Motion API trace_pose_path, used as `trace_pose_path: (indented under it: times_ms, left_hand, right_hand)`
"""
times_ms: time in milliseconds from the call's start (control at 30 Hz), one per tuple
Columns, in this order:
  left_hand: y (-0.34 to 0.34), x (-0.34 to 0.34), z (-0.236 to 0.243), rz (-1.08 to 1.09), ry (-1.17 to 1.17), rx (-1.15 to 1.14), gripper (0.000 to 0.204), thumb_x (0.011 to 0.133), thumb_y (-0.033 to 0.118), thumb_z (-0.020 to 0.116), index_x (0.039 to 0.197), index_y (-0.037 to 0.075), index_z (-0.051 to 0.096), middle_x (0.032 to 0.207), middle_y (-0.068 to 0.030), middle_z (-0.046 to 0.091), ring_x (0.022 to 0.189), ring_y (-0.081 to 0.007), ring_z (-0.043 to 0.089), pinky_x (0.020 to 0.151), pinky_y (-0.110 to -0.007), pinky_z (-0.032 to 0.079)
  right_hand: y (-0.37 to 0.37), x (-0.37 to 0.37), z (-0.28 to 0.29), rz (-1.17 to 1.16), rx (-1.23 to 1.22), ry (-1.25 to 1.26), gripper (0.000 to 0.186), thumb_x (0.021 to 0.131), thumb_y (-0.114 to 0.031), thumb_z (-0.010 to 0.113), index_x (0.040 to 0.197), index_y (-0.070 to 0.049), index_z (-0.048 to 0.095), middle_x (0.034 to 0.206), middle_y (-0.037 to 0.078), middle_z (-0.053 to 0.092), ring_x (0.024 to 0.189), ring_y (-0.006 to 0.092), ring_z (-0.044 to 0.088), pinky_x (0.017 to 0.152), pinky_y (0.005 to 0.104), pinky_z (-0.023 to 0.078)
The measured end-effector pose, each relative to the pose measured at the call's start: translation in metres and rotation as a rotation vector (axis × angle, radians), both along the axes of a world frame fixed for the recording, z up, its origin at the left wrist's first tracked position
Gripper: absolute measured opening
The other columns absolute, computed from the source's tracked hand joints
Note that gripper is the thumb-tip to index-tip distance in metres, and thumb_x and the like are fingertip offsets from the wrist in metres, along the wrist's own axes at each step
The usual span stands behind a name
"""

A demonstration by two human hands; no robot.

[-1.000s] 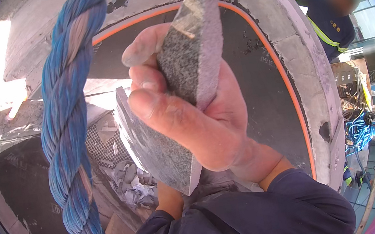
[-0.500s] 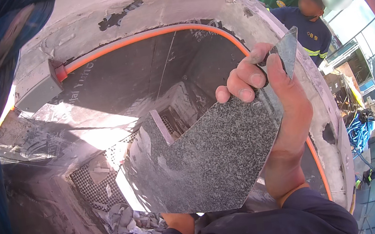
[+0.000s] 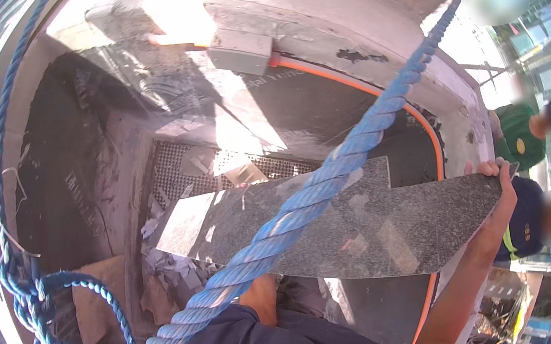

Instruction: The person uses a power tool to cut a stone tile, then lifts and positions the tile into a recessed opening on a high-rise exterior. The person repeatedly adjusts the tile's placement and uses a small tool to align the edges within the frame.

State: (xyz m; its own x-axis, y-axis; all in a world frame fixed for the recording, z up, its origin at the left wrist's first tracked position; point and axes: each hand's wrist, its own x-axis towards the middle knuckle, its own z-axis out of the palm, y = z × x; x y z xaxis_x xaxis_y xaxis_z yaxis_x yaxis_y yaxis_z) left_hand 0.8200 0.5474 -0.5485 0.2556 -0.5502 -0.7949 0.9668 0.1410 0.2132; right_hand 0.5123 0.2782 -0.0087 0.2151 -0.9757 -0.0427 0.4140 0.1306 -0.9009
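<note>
A grey speckled granite slab (image 3: 452, 224) with a stepped cut edge stretches across the middle, tilted toward me. My right hand (image 3: 494, 176) is closed round its narrow right end, fingers over the top edge. My left hand (image 3: 242, 185) is mostly hidden behind the slab; small fingertips show at its top edge, and the forearm rises from below. A thick blue rope (image 3: 321, 194) runs diagonally in front of the slab, from lower left to upper right.
Knotted rope (image 3: 33, 304) hangs at left over a dark-lined recess with mesh (image 3: 183, 164), scraps and cardboard (image 3: 97, 303). An orange conduit (image 3: 332, 76) runs from a grey box (image 3: 241, 53). Two workers (image 3: 521, 137) (image 3: 529, 221) are at the right, beside cables and glass panels.
The slab has swung from upright near my face to lying across the view, its held end now farther right. My view has shifted, bringing the rope across the middle.
</note>
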Motion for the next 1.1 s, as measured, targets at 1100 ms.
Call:
trace_pose_path:
  times_ms: [1100]
  left_hand:
    - [-0.137, 0.044, 0.37, 0.091, -0.722, -0.246, 0.049, 0.107, 0.022, 0.062, 0.148, -0.005, 0.058, 0.145, -0.0241, 0.064, 0.144, -0.044, 0.058, 0.123, -0.055, 0.05]
  right_hand:
    - [-0.168, -0.147, 0.069, -0.134, 0.01, 0.332, 0.038, 0.118, -0.041, 0.049, 0.102, -0.011, 0.066, 0.107, 0.009, 0.072, 0.106, 0.0232, 0.074, 0.101, 0.0435, 0.06]
